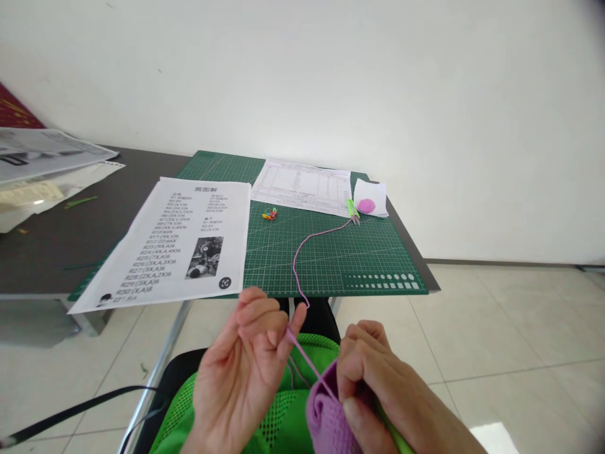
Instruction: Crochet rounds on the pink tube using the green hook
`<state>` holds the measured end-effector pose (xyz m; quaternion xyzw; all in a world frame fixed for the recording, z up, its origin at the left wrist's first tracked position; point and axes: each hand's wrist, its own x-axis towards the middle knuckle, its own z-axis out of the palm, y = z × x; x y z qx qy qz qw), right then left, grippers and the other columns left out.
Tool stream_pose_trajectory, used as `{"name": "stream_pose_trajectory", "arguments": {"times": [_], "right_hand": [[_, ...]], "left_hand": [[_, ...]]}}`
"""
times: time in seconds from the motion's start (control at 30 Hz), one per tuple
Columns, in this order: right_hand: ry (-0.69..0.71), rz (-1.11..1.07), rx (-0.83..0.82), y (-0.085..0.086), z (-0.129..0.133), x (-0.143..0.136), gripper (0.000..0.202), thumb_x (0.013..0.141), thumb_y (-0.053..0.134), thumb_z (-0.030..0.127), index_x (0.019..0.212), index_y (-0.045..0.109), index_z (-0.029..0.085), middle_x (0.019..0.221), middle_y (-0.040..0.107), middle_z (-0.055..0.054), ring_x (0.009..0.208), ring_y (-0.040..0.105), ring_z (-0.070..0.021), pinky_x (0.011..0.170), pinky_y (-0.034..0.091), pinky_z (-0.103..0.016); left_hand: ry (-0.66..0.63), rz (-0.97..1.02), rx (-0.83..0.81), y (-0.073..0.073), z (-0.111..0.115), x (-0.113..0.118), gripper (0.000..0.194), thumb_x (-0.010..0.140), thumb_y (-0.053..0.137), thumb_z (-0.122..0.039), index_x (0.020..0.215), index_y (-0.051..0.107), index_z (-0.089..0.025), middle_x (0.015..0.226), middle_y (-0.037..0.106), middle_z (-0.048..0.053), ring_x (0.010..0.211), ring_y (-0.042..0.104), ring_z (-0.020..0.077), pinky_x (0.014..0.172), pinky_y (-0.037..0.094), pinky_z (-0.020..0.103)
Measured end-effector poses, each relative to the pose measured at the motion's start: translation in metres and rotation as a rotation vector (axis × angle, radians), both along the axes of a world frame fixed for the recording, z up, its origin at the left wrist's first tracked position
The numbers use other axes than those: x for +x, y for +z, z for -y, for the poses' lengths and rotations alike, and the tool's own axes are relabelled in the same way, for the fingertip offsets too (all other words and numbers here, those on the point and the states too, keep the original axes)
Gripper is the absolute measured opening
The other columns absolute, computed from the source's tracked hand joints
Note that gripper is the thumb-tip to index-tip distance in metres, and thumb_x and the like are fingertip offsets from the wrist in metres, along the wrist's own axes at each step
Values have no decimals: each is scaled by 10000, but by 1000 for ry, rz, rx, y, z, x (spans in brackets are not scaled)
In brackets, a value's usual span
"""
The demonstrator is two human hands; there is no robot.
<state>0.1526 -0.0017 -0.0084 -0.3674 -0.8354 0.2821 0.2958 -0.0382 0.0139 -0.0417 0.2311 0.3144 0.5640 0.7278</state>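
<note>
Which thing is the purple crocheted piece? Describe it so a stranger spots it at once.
Find the dark green gridded cutting mat. Below its near edge is the person's right hand, holding the soft purple crocheted piece. Its thick stitched fabric sets it apart from the thin purple yarn strand running to it.

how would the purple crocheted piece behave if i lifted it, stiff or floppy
The crocheted piece is probably soft and rather floppy, since its edge curls and folds. It likely weighs little for its size, as it looks like an open, hollow knit. Lifting it would probably tug the yarn strand running to the left hand.
</note>
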Motion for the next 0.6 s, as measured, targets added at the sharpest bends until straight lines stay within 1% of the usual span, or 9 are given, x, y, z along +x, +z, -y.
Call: {"name": "stream_pose_trajectory", "arguments": {"times": [0.07,0.13,0.23,0.27,0.3,0.37,0.43,0.5,0.6], "right_hand": [[-4,16,-6,3,2,2,233,822,369,23,880,329,245,761,457,70,736,492,-103,842,418,-304],[-15,20,-4,6,4,3,236,827,363,19,877,318,245,757,457,72,730,492,-104,838,417,-307],[-60,44,0,9,4,2,230,843,369,19,891,334,241,773,479,60,751,497,-120,864,404,-343],[-78,57,4,9,4,1,228,851,369,15,895,343,238,783,486,52,763,496,-125,871,397,-353],[-96,69,12,8,3,-1,228,860,371,8,896,355,233,789,489,46,773,496,-128,873,391,-358],[-117,58,60,3,3,-4,213,876,374,15,884,359,227,769,473,43,753,481,-127,838,379,-352],[-132,18,126,-3,4,-8,187,882,375,43,867,348,227,738,450,46,721,464,-127,801,366,-348],[-150,-19,174,-8,5,-11,164,881,365,63,866,350,226,724,445,46,701,452,-128,779,355,-348],[-189,-29,200,-11,5,-14,173,881,367,48,879,383,220,731,463,43,705,449,-127,770,343,-346]], "left_hand": [[66,-119,83,1,1,-6,396,1047,353,-280,998,746,-274,701,602,-50,659,617,139,1061,499,314],[86,-273,191,-2,8,-10,310,981,516,-358,1025,793,-224,813,726,13,817,681,207,1080,476,344],[69,-507,351,-8,19,-9,231,844,742,-203,1052,840,-221,1036,808,51,1040,678,250,1217,259,362],[48,-552,379,-9,21,-7,238,835,749,-133,1021,852,-240,1022,812,39,1027,677,238,1225,218,359],[21,-569,388,-9,22,-6,219,838,744,-100,955,861,-244,946,804,29,957,676,220,1199,253,350],[-43,-512,357,-6,21,-3,134,853,768,-174,742,823,-226,707,702,2,727,610,177,980,460,303],[-94,-392,280,-1,20,0,314,877,749,-409,628,729,-218,618,547,-18,618,496,154,634,491,242],[-141,-267,167,4,18,3,411,895,684,-530,625,716,-222,636,502,-20,620,496,148,590,489,238],[-154,-155,44,8,19,10,245,869,731,-509,799,831,-296,817,647,4,792,628,156,765,553,258]]}}
